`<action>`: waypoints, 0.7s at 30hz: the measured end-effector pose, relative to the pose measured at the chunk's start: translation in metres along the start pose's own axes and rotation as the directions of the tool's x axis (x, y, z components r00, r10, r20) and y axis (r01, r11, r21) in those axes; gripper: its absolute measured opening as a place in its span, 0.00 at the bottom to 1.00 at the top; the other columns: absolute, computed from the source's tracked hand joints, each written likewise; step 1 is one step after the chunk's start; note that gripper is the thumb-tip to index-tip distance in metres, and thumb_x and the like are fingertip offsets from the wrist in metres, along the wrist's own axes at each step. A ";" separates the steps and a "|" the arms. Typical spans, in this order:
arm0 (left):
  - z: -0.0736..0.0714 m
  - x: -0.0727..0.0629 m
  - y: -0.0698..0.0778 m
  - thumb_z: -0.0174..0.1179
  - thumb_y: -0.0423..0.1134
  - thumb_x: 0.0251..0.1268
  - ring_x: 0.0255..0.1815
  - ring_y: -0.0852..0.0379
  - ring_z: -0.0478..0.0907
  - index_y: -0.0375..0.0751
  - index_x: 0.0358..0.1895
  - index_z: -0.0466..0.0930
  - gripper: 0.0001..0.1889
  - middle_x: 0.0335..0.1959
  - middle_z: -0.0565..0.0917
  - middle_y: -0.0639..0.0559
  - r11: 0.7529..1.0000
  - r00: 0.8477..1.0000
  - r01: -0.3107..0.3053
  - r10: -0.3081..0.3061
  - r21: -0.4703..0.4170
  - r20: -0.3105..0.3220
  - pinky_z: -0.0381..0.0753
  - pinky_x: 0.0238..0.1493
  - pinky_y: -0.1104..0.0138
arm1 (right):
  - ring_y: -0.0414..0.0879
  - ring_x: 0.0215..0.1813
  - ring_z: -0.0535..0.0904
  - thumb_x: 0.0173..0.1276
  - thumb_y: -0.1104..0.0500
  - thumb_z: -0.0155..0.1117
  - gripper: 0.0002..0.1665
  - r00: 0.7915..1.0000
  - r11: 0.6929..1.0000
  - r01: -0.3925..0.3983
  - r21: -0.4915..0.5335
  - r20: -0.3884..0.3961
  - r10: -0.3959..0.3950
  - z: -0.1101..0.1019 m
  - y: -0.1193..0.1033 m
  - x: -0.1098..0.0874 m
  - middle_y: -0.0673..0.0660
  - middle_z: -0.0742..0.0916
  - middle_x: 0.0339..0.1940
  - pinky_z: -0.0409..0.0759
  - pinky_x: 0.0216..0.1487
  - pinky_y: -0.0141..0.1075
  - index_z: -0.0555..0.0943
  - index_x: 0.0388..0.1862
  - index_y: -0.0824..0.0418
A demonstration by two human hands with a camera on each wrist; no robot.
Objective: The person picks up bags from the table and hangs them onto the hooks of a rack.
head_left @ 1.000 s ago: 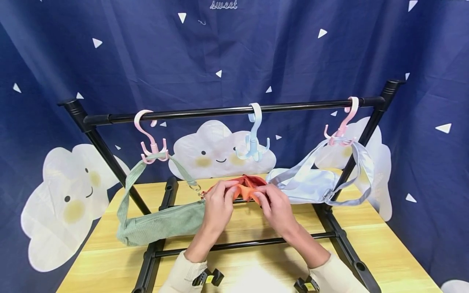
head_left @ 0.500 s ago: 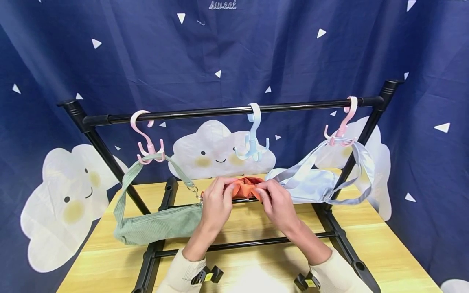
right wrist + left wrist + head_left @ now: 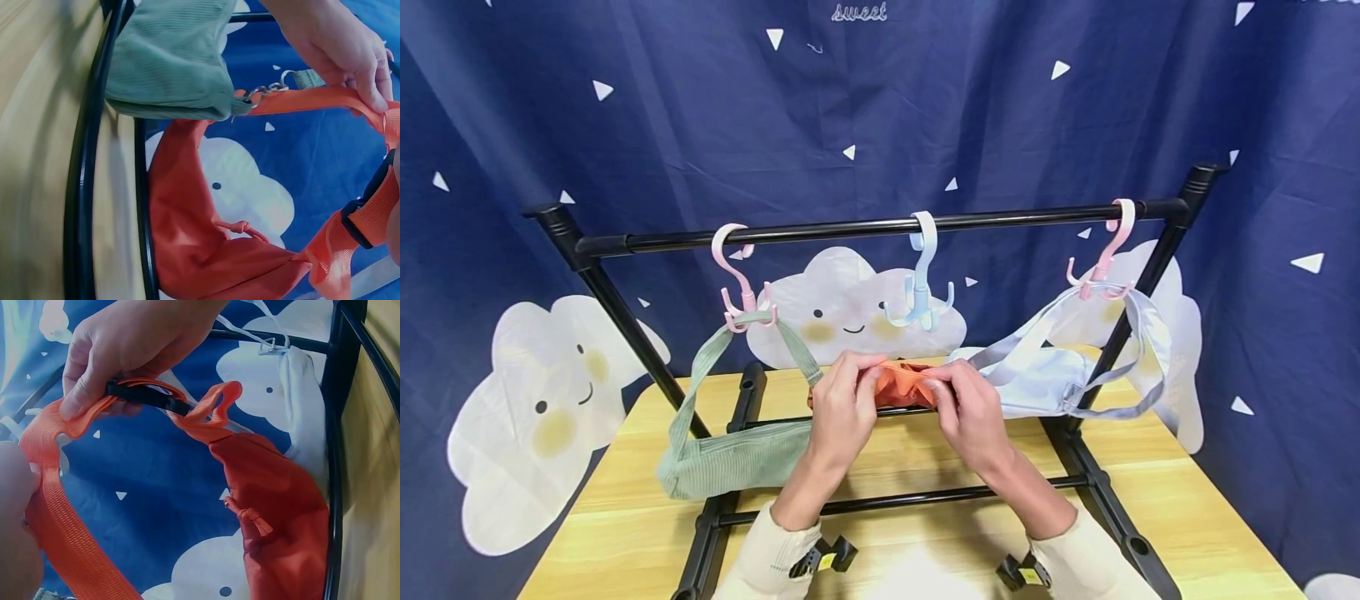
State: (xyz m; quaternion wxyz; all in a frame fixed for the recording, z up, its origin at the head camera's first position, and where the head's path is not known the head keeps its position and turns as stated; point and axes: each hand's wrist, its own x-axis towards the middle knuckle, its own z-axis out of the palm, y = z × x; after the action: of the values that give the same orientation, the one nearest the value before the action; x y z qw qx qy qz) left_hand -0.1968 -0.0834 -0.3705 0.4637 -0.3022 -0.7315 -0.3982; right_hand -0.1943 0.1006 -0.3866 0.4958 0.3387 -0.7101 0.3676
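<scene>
Both hands hold the strap (image 3: 69,519) of an orange waist bag (image 3: 281,487) below the rack's bar. My left hand (image 3: 838,417) pinches one part of the webbing. In the left wrist view my right hand (image 3: 134,337) grips it beside a black buckle (image 3: 147,395). The bag's red-orange body hangs below, with a knotted zip pull (image 3: 240,228) on it. Above and between the hands, a light blue multi-prong hook (image 3: 921,292) hangs from the bar with nothing on its prongs. In the head view the hands hide part of the bag.
A black rack (image 3: 835,232) stands on the wooden table (image 3: 925,454). To the left, a green corduroy bag (image 3: 737,458) hangs from a pink hook (image 3: 747,304), close to my left hand. A pale blue bag (image 3: 1037,379) hangs from another pink hook (image 3: 1102,268) at right.
The left pink hook and green bag swung slightly left, then farther right. The orange fabric between the hands has been drawn straighter. Both hands stay nearly in place.
</scene>
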 end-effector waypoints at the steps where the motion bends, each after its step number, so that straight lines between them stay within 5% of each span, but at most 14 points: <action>1: 0.000 0.001 0.000 0.67 0.23 0.63 0.36 0.49 0.87 0.32 0.42 0.84 0.07 0.33 0.87 0.43 1.000 1.000 -0.001 0.001 0.002 -0.003 0.86 0.36 0.64 | 0.44 0.29 0.79 0.81 0.55 0.58 0.16 1.000 1.000 0.014 -0.006 -0.009 -0.014 0.000 -0.001 0.001 0.55 0.85 0.27 0.77 0.33 0.33 0.84 0.38 0.65; 8: -0.001 0.009 0.003 0.68 0.23 0.62 0.30 0.51 0.84 0.33 0.41 0.84 0.07 0.30 0.85 0.43 0.999 0.999 -0.032 0.032 0.014 -0.042 0.82 0.30 0.65 | 0.44 0.29 0.79 0.81 0.57 0.58 0.15 0.998 0.998 0.058 -0.019 -0.034 -0.059 -0.003 -0.004 0.013 0.56 0.85 0.28 0.77 0.32 0.33 0.84 0.39 0.67; 21: -0.006 0.025 0.007 0.65 0.24 0.66 0.31 0.52 0.81 0.32 0.43 0.84 0.05 0.33 0.85 0.42 0.998 0.999 -0.032 0.031 -0.047 -0.026 0.82 0.34 0.65 | 0.47 0.31 0.81 0.80 0.57 0.58 0.15 0.994 0.994 0.103 -0.039 -0.038 -0.104 -0.010 -0.006 0.029 0.57 0.86 0.28 0.79 0.35 0.36 0.83 0.37 0.68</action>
State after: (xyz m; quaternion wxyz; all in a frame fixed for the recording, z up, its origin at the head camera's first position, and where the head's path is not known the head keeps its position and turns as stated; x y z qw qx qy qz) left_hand -0.1981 -0.0828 -0.3435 0.4718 -0.3197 -0.7112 -0.4116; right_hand -0.1925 0.1028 -0.3549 0.5343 0.3585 -0.6883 0.3348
